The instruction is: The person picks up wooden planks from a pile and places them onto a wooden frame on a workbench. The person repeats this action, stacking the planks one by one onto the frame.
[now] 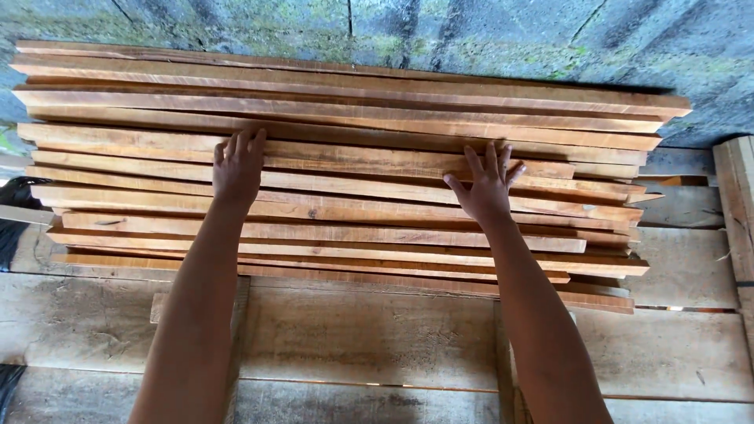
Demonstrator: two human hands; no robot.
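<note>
A stack of several long reddish-brown wooden planks [353,118] lies flat, stepped back toward a grey wall. My left hand [237,166] rests palm down on a plank in the middle of the stack, fingers together and reaching over its far edge. My right hand [487,182] lies on the same plank [361,161] further right, fingers spread, fingertips at its far edge. Both arms stretch forward over the nearer planks. Neither hand is closed around anything.
The stack sits on a platform of wide weathered grey boards [369,338]. A mossy grey block wall [471,35] stands behind. An upright pale board [737,196] is at the right edge; a dark object [9,228] lies at the left.
</note>
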